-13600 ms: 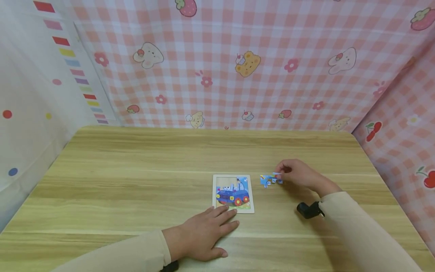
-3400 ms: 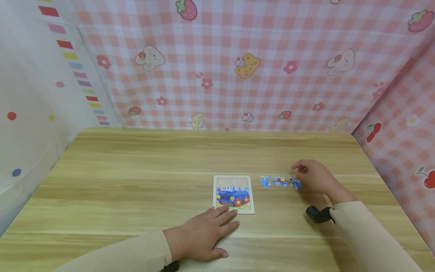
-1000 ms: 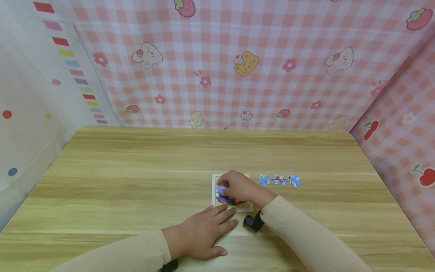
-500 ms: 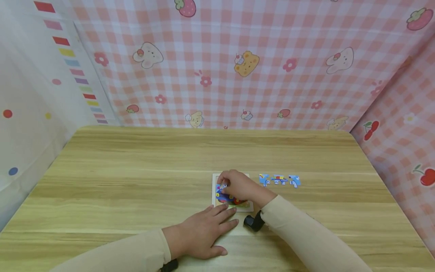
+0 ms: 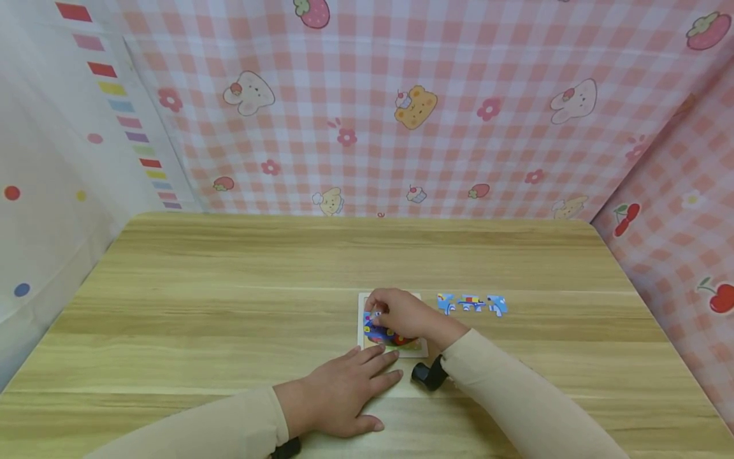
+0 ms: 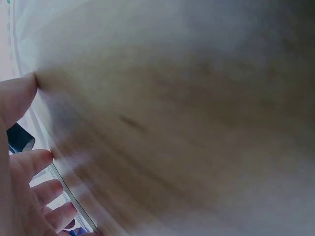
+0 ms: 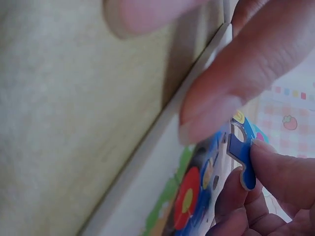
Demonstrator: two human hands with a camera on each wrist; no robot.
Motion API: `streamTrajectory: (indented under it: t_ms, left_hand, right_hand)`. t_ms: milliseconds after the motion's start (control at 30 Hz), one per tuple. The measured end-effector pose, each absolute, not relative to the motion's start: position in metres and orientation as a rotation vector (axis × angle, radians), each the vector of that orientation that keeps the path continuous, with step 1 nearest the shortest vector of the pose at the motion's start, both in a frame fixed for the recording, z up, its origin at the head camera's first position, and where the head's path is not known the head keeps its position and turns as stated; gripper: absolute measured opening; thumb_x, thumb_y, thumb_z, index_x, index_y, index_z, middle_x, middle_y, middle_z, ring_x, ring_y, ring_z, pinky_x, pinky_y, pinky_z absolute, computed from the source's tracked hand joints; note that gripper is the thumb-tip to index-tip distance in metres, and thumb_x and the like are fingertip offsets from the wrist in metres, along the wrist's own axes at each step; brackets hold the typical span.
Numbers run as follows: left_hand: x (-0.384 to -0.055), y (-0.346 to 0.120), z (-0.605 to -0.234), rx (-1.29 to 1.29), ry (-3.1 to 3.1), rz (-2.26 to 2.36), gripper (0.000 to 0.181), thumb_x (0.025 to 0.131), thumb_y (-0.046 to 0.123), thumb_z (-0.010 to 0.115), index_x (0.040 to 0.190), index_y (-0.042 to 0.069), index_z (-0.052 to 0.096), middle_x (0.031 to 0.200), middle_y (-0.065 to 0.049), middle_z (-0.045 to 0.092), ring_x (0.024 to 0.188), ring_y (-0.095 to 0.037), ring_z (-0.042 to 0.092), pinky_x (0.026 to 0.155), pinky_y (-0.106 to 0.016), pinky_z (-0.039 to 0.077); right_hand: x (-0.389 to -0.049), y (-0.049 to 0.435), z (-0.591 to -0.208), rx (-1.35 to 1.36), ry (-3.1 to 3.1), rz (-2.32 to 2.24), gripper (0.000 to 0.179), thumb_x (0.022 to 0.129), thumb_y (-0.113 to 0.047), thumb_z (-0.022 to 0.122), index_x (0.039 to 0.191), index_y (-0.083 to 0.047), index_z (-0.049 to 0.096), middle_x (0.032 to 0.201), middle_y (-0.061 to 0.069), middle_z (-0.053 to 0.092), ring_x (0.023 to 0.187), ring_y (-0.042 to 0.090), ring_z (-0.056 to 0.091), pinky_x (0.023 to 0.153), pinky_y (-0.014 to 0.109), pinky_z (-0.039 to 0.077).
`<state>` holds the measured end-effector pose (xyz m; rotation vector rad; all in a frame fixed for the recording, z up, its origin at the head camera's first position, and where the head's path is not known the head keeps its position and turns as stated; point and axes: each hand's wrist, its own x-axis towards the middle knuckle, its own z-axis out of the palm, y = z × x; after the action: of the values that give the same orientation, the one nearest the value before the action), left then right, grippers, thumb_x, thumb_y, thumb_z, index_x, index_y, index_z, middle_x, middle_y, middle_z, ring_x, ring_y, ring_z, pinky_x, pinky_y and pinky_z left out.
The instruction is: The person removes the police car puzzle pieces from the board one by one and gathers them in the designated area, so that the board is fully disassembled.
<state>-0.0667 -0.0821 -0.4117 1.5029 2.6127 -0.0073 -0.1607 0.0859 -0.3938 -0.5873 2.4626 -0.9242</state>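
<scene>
My left hand (image 5: 341, 395) lies flat on the table, its fingertips on the near edge of a white-framed jigsaw puzzle (image 5: 424, 349) with a blue car picture. Bent over the puzzle, my right hand (image 5: 407, 313) pinches a blue jigsaw piece (image 7: 241, 150) between thumb and fingers at the left of the car. In the right wrist view that piece stands tilted up from the puzzle, with a red car wheel (image 7: 187, 196) below it. My right hand hides the puzzle's upper right part in the head view.
Right of the puzzle, three loose jigsaw pieces lie in a row: a left one (image 5: 445, 305), a middle one (image 5: 473, 302) and a right one (image 5: 497, 306). A pink checked cloth (image 5: 367, 127) hangs behind the wooden table (image 5: 229, 287).
An upper right piece has left the puzzle and lies at the right in the row. My right hand has since moved left onto the puzzle and pinches another piece. The left hand stays put.
</scene>
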Motion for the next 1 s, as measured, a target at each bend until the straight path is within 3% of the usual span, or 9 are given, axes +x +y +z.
streamTrajectory:
  t_ms: [500, 1000]
  left_hand:
    - [-0.067, -0.082, -0.411, 1.477, 2.598, 0.022, 0.066, 0.093, 0.056, 0.050, 0.146, 0.016, 0.043, 0.152, -0.008, 0.037, 0.140, -0.028, 0.034, 0.105, -0.046, 0.040]
    - [-0.068, -0.082, -0.410, 1.421, 2.555, 0.060, 0.067, 0.093, 0.056, 0.049, 0.148, 0.018, 0.040, 0.154, -0.007, 0.034, 0.141, -0.028, 0.031, 0.107, -0.047, 0.037]
  right_hand:
    - [-0.163, 0.111, -0.374, -0.604, 2.466, -1.063, 0.011, 0.095, -0.006, 0.058, 0.105, -0.008, 0.062, 0.083, 0.002, 0.048, 0.075, 0.016, 0.045, 0.068, 0.029, 0.038]
    - [-0.167, 0.152, -0.369, -0.557, 2.534, -1.106, 0.010, 0.094, -0.005, 0.059, 0.103, -0.004, 0.063, 0.084, 0.004, 0.049, 0.080, 0.020, 0.045, 0.068, 0.031, 0.038]
